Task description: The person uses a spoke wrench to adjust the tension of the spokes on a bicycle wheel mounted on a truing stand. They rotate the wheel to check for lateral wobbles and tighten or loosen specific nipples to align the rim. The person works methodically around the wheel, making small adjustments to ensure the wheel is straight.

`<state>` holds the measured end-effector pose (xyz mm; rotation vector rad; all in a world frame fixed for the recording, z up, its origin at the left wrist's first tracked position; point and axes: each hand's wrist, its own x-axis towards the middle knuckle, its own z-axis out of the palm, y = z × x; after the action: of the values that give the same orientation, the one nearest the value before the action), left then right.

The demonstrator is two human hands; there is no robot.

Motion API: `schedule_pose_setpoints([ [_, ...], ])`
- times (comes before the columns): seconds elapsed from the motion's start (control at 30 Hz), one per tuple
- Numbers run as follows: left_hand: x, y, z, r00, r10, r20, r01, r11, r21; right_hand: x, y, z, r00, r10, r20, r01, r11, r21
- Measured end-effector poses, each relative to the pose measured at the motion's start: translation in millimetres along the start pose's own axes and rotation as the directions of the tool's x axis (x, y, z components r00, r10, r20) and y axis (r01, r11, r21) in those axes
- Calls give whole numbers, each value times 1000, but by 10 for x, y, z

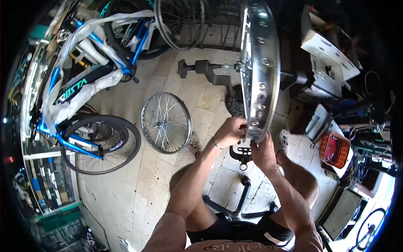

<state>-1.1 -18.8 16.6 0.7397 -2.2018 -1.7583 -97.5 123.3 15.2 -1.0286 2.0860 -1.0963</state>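
A shiny bicycle wheel rim point(264, 63) without a tire stands upright before me, its hub held in a dark metal wheel stand point(208, 69). A row of spoke nipple heads shows along the rim's inner channel. My left hand point(231, 132) is closed at the near left side of the rim, by the spokes; what its fingertips pinch is hidden. Against the rim's lowest near part, my right hand point(263, 153) is closed, thumb along the edge. Below the hands, a dark metal piece with slots and a ring point(242, 155) belongs to or lies near the stand's base.
Another spoked wheel point(166, 122) lies on the tiled floor point(126, 189) to the left. Beyond it stands a blue bicycle point(94, 147) partly in wrapping. On the right are an orange basket point(334, 150) and an open white box point(329, 54). A black stool base point(239, 201) is beneath me.
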Motion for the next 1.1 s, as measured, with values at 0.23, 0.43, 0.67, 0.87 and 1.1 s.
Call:
schedule_pose_setpoints([
  [0.23, 162, 189, -110, 972, -98, 216, 46, 972, 231, 63, 336, -213, 992, 79, 100, -125, 754, 645],
  [0.43, 201, 176, -51, 970, -46, 239, -41, 937, 348, 78, 954, -431, 970, -78, 229, 96, 993, -66],
  [0.67, 192, -79, -29, 982, -44, 184, -29, 927, 374, 332, 301, -432, 935, -232, 270, 215, 972, 89],
  [0.87, -461, 103, -248, 982, 185, 46, -190, 966, 174, -11, -482, -604, 987, 104, 120, -142, 918, 369],
  [1.1, -2263, 19, -281, 950, -244, -192, 300, 882, 363, -669, -1101, -945, 974, -180, 141, 110, 910, 399],
])
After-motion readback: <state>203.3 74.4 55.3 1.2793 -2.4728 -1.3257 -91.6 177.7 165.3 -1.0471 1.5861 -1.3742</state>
